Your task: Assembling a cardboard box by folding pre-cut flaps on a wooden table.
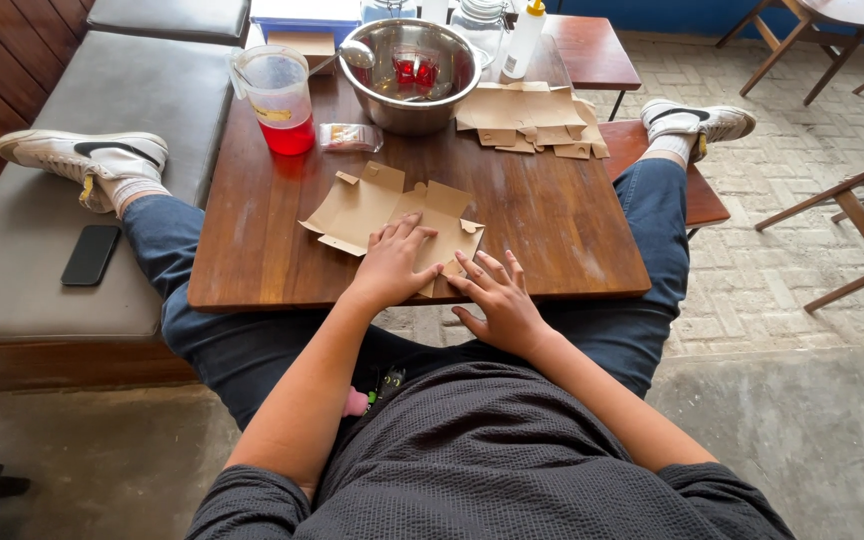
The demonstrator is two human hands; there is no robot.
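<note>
- While sitting with legs spread around a small wooden tabletop (552,220), a person is pressing both hands onto a flat, unfolded brown cardboard box blank (372,205) lying near the tabletop's near edge.
- The left hand (392,265) is lying palm down on the blank's near part, fingers spread and flat, its grip closed on nothing.
- The right hand (497,300) is resting just beside it, fingers splayed wide, fingertips touching the blank's near right corner flap, also grasping nothing.
- Judging from this, the step in hand is flattening or creasing the blank; the next move would seem to call for lifting a flap along its fold line while the other hand is pinning the sheet.
- The blank's near corner is sitting almost at the tabletop edge, right under the hands, so there is little room toward the body.
- Beyond the hands, bare wood is lying open before a clear jug of red liquid (280,100), a small clear packet (350,137) and a steel bowl (410,75).
- Far right of the right hand, a stack of more brown blanks (527,115) is waiting, well apart.
- A dark phone (90,254) is lying on the grey bench (72,90), well left of the left hand.
</note>
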